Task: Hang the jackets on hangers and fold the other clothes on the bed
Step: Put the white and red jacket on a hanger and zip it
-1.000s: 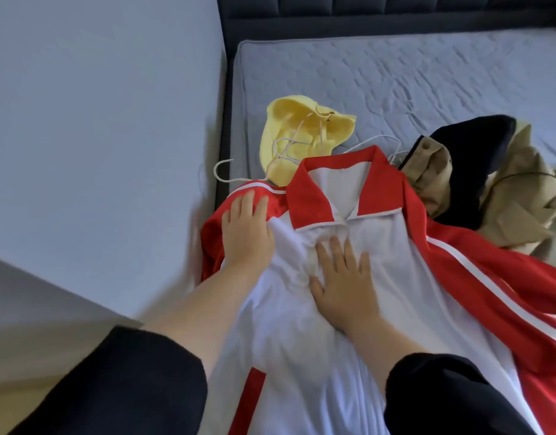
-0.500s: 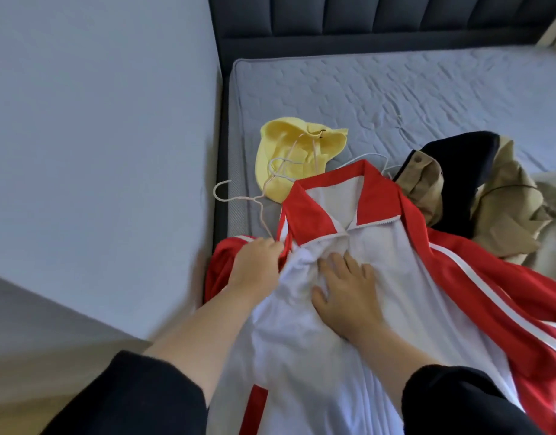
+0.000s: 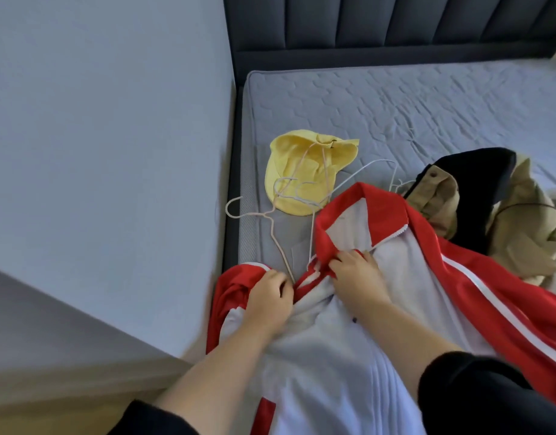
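Bed [image 3: 395,98], bare grey quilted mattress, dark padded headboard [image 3: 380,23] at far edge, wall on left. Lying on it: yellow garment [image 3: 304,171] far left, crumpled; thin wire hangers [image 3: 270,227] partly on and beside it near left edge; red-and-white jacket [image 3: 411,277] spread across near side; tan and black clothes [image 3: 496,208] heaped right, touching the jacket.
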